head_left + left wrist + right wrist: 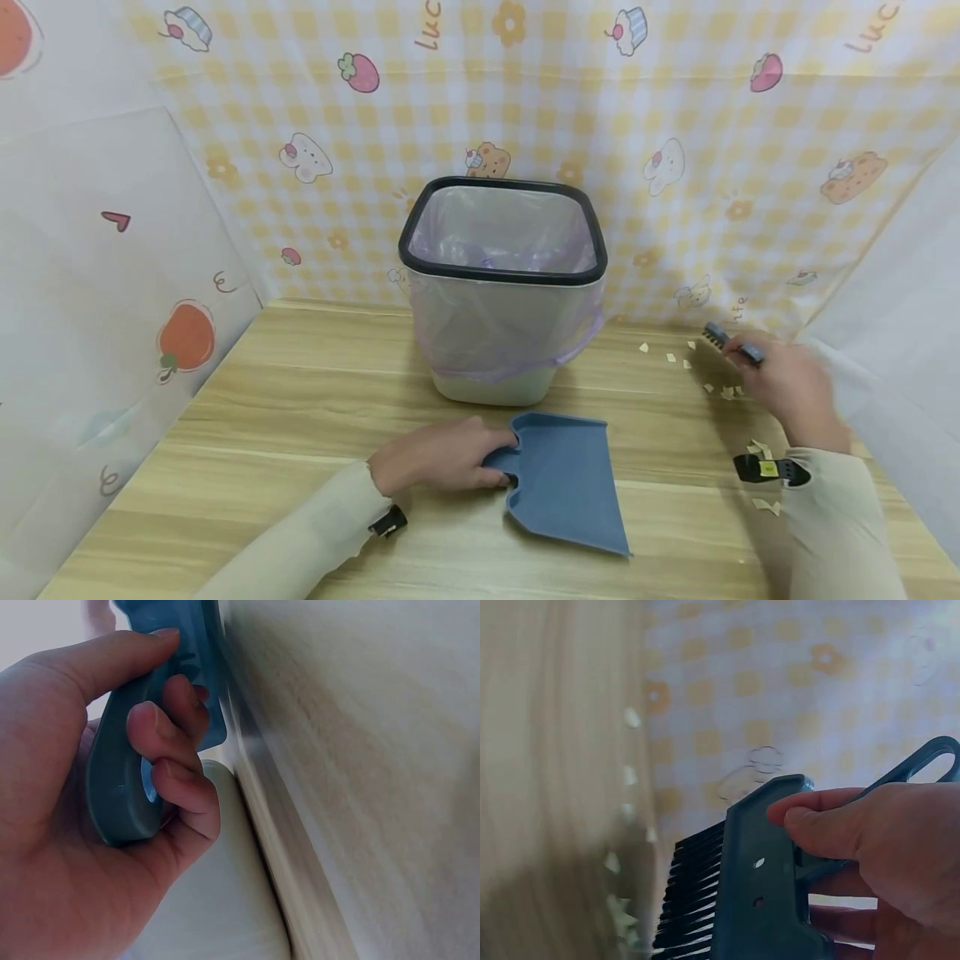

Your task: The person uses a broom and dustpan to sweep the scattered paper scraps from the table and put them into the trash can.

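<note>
My left hand (453, 454) grips the handle (120, 772) of a blue dustpan (566, 483), which lies on the table with its wide edge toward the right. At the right, my right hand (791, 383) holds a small blue hand brush (765, 877) with black bristles (690, 896), thumb and fingers pinching its body. The brush is raised a little above the tabletop near the back wall. Scattered pale scraps (727, 392) lie on the wood below and around the brush. More scraps (765, 506) are beside the right wrist, partly hidden by the arm.
A white bin (487, 387) with a black rim (502, 273) and a clear liner with a purple drawstring stands behind the dustpan. A yellow checked cloth (360, 167) hangs behind the wooden table (300, 400). White sheets (90, 250) close off both sides.
</note>
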`<state>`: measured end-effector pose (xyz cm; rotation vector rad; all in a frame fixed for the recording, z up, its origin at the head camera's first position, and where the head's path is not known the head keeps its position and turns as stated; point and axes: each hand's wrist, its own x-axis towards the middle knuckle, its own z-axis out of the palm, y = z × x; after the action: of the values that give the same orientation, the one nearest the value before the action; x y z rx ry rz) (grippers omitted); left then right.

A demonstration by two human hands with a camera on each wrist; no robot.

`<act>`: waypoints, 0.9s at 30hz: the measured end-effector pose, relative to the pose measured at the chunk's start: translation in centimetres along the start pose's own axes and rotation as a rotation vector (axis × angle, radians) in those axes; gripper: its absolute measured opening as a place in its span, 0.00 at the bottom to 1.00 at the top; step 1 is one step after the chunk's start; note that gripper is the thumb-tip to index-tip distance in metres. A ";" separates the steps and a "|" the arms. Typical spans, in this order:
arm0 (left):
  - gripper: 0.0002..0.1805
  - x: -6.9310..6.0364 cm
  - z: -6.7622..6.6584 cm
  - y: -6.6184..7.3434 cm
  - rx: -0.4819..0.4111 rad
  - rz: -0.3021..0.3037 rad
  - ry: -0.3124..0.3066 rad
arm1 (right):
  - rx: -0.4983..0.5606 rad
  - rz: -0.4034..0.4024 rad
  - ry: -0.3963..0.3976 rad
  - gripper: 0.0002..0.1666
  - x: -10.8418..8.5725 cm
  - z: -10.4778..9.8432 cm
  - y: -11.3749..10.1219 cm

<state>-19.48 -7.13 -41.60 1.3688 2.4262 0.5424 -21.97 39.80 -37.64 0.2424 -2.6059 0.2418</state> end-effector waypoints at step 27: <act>0.10 -0.2 -0.2 -0.3 -0.012 0.001 -0.014 | 0.281 -0.200 -0.471 0.12 0.9 -2.2 -3.5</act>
<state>-19.66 -7.51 -41.48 1.3650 2.4076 0.5449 -20.96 36.72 -34.90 0.7326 -2.9721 0.5361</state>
